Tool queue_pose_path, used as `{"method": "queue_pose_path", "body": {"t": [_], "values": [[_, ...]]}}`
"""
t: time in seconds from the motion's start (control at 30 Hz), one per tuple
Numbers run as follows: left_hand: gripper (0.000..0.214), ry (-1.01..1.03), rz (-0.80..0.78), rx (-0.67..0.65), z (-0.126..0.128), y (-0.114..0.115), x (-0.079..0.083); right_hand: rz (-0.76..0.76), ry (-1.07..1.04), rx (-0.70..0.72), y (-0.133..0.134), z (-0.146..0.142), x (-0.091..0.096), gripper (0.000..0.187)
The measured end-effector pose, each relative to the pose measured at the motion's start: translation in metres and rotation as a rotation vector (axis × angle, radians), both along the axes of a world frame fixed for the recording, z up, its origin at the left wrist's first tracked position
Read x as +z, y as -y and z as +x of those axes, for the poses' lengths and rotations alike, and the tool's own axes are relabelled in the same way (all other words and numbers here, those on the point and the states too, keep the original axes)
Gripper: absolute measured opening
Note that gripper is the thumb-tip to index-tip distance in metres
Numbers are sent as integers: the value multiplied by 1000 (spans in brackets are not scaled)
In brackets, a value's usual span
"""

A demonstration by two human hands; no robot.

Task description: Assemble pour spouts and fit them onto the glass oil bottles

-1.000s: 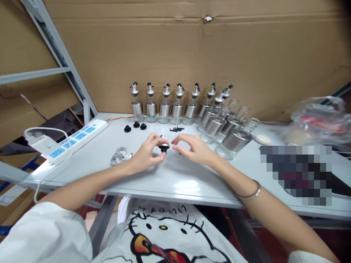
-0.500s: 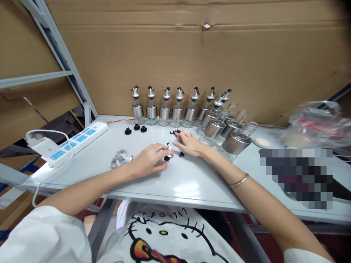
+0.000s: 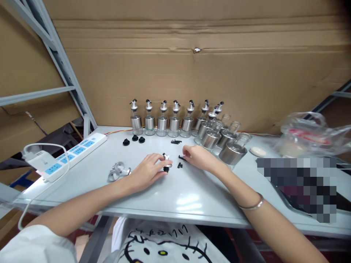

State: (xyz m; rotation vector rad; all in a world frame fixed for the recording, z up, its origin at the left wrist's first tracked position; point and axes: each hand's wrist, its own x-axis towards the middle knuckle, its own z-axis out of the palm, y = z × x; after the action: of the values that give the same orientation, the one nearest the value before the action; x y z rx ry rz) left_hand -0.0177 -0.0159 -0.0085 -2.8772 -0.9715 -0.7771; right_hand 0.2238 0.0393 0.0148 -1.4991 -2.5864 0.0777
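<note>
My left hand [image 3: 149, 168] grips a pour spout [image 3: 166, 163] with a silver top and a ribbed black stopper, held just above the table. Between the fingers of my right hand [image 3: 196, 157] is a small black lever piece [image 3: 182, 157], its end poking out to the left. A little pile of similar black lever pieces [image 3: 176, 141] lies behind, and several tiny black caps [image 3: 180, 165] rest between my two hands. Loose silver spout parts [image 3: 117, 171] lie left of my left wrist. Several black stoppers [image 3: 126, 142] stand farther back on the left.
A row of glass bottles with steel sleeves and fitted spouts [image 3: 161, 122] stands along the cardboard wall [image 3: 175, 73]. Open-necked bottles [image 3: 233, 151] are at the right. A power strip [image 3: 76, 151] with a charger lies left; a plastic bag [image 3: 309, 137] sits far right.
My right hand has come back from the pile of black levers toward me, now with one lever between its fingers. My left hand still holds the spout. The camera view has tilted up slightly.
</note>
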Motion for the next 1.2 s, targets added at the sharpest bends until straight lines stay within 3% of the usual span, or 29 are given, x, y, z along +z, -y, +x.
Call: {"method": "queue_pose_path", "body": {"t": [0.27,0.43,0.5,0.63,0.73,0.9,1.2], "values": [[28,89,-53,36,1,-1,-9,22,25,-52,4,-3,-2,13],[30,142,-70,69,0,2,-11,86,-88,-103,11,-12,4,11],[29,144,-86,58,1,3,-10,168,-283,-57,17,-18,4,9],[29,153,-84,40,1,3,-10,384,-614,174,31,-30,-1,9],[30,160,-49,9,0,2,-9,443,-651,265,37,-34,-4,11],[31,158,-61,3,-2,0,-8,387,-708,263,39,-35,-4,12],[31,168,-66,-36,-3,-3,-11,421,-741,253,40,-37,-5,15]]}}
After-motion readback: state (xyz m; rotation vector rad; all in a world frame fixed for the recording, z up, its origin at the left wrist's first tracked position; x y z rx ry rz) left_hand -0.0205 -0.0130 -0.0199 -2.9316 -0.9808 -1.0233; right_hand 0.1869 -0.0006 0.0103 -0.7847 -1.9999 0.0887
